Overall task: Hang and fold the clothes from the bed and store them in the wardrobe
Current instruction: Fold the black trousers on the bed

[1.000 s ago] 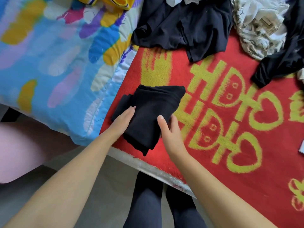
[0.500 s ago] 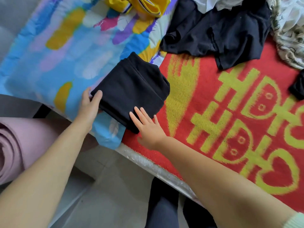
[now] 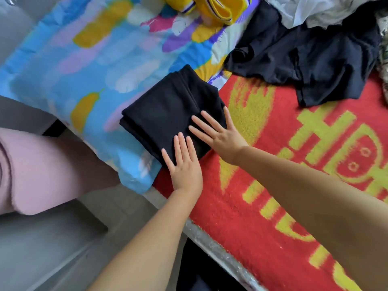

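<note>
I see both of the person's hands lying flat on a folded black garment point(image 3: 168, 114) near the edge of the bed. The left hand point(image 3: 184, 166) rests palm down on the garment's near corner, its fingers point(image 3: 180, 143) stretched straight and slightly spread, gripping nothing. The right hand point(image 3: 220, 133) lies palm down just beside it on the garment's right side, fingers point(image 3: 201, 122) splayed wide, also pressing rather than holding. The two hands are close, their fingertips nearly meeting on the cloth.

The folded garment sits across the border between a blue feather-print quilt point(image 3: 84, 66) and a red blanket point(image 3: 262, 206) with yellow-green characters, mostly on the quilt side. Farther back on the bed, a loose dark navy garment point(image 3: 315, 61) lies crumpled across the blanket's far end, with pale grey-white clothing point(image 3: 304, 11) heaped beyond it. A yellow garment point(image 3: 216, 9) with striped trim lies at the quilt's top edge. To my left, off the bed, a rolled pink mat point(image 3: 42, 171) rests near the grey floor point(image 3: 52, 248).
</note>
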`<state>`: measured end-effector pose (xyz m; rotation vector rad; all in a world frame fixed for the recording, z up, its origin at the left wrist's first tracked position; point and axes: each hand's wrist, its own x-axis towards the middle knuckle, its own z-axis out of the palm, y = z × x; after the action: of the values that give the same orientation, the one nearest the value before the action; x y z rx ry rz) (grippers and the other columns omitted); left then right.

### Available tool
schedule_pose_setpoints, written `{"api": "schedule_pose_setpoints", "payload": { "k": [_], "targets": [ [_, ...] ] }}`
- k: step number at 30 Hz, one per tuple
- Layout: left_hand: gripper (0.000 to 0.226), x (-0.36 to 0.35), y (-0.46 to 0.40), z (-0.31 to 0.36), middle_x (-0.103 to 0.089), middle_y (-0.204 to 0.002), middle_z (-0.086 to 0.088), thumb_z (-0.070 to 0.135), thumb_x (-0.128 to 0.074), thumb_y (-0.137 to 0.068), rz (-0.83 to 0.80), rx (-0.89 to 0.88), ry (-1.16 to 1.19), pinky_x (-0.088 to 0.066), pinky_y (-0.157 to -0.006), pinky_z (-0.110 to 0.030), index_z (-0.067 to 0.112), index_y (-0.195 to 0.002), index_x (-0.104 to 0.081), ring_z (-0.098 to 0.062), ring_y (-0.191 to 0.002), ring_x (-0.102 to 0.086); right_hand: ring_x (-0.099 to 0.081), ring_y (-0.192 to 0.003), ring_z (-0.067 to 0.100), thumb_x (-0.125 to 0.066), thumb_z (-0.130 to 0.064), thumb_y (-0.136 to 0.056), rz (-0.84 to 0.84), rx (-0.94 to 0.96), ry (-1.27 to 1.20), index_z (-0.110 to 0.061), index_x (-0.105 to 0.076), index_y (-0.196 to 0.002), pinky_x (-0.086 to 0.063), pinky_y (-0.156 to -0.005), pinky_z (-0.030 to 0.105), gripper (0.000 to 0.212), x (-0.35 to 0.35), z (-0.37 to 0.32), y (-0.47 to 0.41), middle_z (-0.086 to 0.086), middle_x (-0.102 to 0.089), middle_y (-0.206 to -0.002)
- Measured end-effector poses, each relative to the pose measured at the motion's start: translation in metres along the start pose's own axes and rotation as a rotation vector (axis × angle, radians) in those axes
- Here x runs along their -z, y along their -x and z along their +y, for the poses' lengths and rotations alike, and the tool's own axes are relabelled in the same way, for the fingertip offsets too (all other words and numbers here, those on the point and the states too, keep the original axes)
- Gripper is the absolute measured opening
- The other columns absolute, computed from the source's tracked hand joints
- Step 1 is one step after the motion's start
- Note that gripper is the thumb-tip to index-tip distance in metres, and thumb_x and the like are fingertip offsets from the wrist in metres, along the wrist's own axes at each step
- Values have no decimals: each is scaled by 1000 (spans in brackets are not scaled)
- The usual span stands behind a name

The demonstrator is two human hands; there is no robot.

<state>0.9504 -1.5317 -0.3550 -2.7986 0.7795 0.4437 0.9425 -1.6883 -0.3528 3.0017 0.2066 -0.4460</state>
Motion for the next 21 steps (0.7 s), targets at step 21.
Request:
{"api": "schedule_pose_setpoints", "payload": {
  "k": [21],
  "targets": [
    [62,79,76,-38,-37,-151,1,16,-60,-92,-26,48,388,-47,-94,-46,19,-147,-30,-23,-145,-21,-35,-133,31,-47,3,-91,-207,-128,-350,-25,-37,-144,-45,-92,51,60,130,-44,75,-3,-36,-148]
  ]
}}
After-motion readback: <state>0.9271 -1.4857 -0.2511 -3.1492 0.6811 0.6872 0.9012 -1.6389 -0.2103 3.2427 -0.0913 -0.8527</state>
